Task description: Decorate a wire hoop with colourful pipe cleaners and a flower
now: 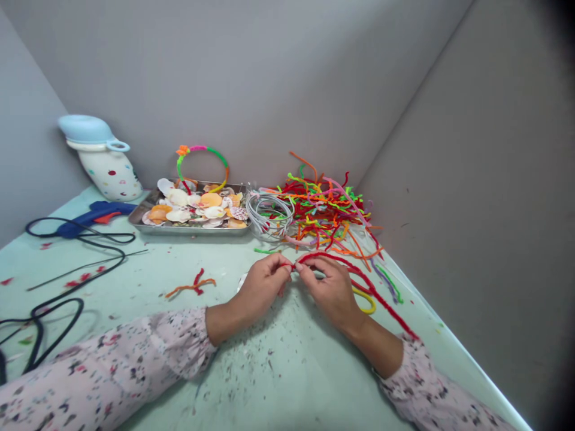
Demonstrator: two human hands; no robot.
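Observation:
A fuzzy red pipe cleaner (380,292) arcs over the back of my right hand (330,290) and trails down to the right sleeve. Fingers and thumb of that hand pinch it near its left end. My left hand (265,281) pinches the same red strand a little to the left, so the fingertips of both hands nearly meet. Under the right hand a yellow loop (366,301) shows in part. Left of my left hand lies a small crossed piece of orange and red pipe cleaner (193,287). A white thing behind the left hand is mostly hidden.
A metal tray (193,230) of seashells (211,203) stands at the back, a coloured pipe-cleaner ring (227,161) upright in it. Beside it are coiled grey wire (269,215) and heaped pipe cleaners (327,209). At left: a blue glue gun (87,221), black cord (40,320), bottle (105,161).

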